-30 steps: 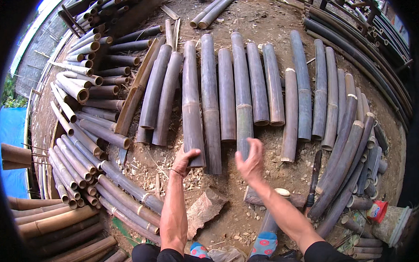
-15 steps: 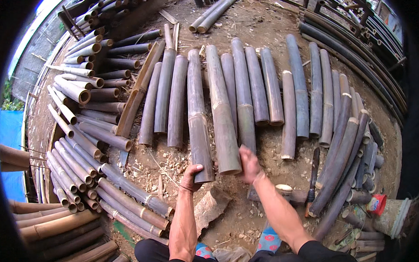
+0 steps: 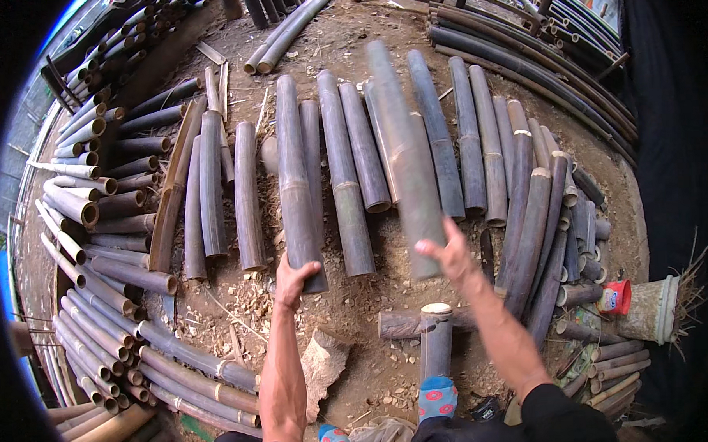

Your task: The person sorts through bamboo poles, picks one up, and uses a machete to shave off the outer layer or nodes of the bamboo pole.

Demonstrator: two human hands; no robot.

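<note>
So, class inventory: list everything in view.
Held bamboo: 1, greyish, centre
Blurred bamboo: 1, greyish, centre
Bamboo row: many, greyish, ahead
Bamboo piles: many, mixed, left
Long poles: several, dark, upper right
Log: 1, brown, lower centre
Short bamboo: 1, greyish, lower centre
Wood chunk: 1, tan, lower centre
Container: 1, red, right
Bucket: 1, whitish, right
Wood chips: many, pale, ground
Socks: 2, blue, bottom
Left hand: 1, bare, on held bamboo
Right hand: 1, bare, by blurred bamboo

Left hand (image 3: 291,281) gripping, right hand (image 3: 453,256) gripping, perhaps loosely
</note>
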